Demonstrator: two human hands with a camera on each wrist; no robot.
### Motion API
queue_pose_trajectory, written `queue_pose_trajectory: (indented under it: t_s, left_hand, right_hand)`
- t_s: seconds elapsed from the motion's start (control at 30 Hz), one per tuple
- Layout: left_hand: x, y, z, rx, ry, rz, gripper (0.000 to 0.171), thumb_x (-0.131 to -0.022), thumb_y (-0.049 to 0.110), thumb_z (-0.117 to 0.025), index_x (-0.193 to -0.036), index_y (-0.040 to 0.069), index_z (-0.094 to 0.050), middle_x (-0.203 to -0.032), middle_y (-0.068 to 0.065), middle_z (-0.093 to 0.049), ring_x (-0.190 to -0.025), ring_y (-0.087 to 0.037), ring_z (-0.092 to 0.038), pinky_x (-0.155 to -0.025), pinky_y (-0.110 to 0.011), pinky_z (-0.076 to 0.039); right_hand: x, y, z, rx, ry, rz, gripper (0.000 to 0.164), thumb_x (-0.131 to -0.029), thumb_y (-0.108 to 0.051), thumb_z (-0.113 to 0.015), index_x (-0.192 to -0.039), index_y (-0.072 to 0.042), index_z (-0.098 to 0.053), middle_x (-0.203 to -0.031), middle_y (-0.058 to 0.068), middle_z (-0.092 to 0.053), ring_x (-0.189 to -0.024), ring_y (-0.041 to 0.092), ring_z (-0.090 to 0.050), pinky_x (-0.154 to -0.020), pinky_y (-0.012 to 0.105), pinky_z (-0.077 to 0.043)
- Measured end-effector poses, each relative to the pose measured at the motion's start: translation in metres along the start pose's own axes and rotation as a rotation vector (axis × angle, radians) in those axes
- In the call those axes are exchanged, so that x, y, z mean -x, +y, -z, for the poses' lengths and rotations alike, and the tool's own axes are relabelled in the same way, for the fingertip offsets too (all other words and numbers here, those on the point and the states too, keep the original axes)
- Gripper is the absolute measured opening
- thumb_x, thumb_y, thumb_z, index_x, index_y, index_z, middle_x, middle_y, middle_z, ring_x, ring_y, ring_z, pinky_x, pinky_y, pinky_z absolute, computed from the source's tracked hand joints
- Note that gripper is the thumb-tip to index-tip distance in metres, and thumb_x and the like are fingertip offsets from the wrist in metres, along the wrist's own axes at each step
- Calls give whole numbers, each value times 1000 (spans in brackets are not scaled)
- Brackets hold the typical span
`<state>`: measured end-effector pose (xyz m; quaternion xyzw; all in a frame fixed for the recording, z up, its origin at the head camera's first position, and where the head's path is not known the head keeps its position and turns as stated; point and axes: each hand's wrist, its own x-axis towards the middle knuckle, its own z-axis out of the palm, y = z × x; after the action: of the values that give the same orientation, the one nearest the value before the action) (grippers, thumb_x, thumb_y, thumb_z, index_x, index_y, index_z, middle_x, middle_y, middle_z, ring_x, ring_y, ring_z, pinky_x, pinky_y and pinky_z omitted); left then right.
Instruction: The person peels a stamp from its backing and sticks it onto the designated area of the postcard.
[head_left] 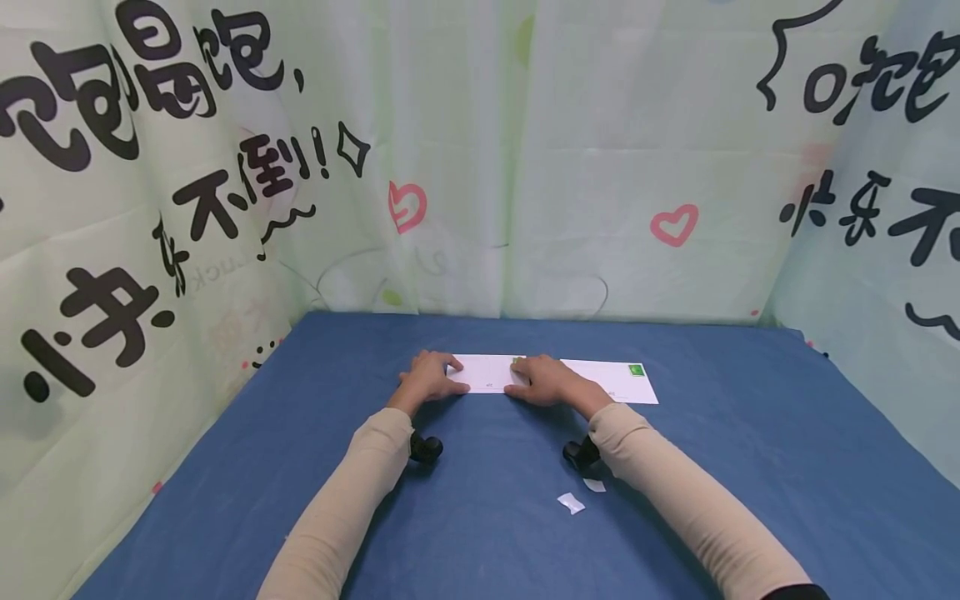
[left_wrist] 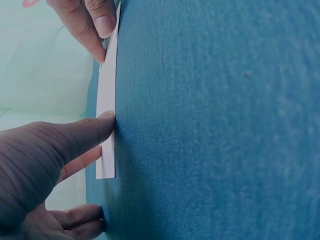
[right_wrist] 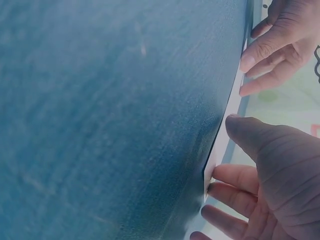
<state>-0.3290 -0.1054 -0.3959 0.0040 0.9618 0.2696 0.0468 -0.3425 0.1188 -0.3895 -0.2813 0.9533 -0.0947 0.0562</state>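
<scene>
A white envelope lies flat on the blue table between my two hands. My left hand rests at its left end, thumb on the near edge and a finger touching the paper farther back. At the other end, my right hand touches the envelope with its thumb at the near edge and fingers near a green stamp, which they partly cover. A second white envelope with a green stamp lies to the right, partly behind my right hand. In the wrist views, the fingers of both hands look fairly straight.
Two small white paper scraps lie nearer me on the blue tablecloth: one scrap in plain view, another scrap beside the right sleeve. A pale printed curtain surrounds the table's back and sides.
</scene>
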Motion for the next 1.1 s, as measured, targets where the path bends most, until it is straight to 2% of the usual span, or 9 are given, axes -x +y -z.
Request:
queue_pose_trajectory:
  t_s: [0.4, 0.7, 0.83, 1.1]
  left_hand:
    - [-1, 0, 0, -3, -4, 8, 44, -91, 34, -80, -129, 16, -71, -147, -20, -49, -140, -39, -36, -112, -68, -25]
    - [-2, -2, -2, 1, -3, 6, 44, -91, 34, -79, -130, 16, -71, -146, -20, -49, -141, -39, -37, -113, -69, -24]
    - [-2, -2, -2, 1, -4, 0, 44, -91, 34, -79, -130, 16, -70, -146, -20, -50, -141, -39, -36, -113, -70, -24]
    - [-1, -2, -1, -8, 1, 0, 44, -91, 34, -79, -131, 16, -70, -145, -20, -50, -140, -38, -37, -112, -69, -26]
  right_hand:
    - [0, -2, -2, -15, -16, -33, 60, -103, -35, -60, -147, 4, -50, -148, 26, -52, -133, 40, -53, -109, 52, -42]
    - [2, -7, -3, 31, -26, -54, 59, -103, -40, -58, -146, 1, -53, -147, 24, -54, -133, 42, -53, -108, 62, -40]
    - [3, -8, -2, 43, -26, -51, 59, -104, -41, -57, -144, 1, -54, -144, 24, -56, -131, 42, -54, -107, 60, -41]
    - [5, -8, -3, 39, -34, -47, 62, -104, -41, -57, -148, 2, -50, -149, 26, -51, -135, 44, -51, -109, 58, -41]
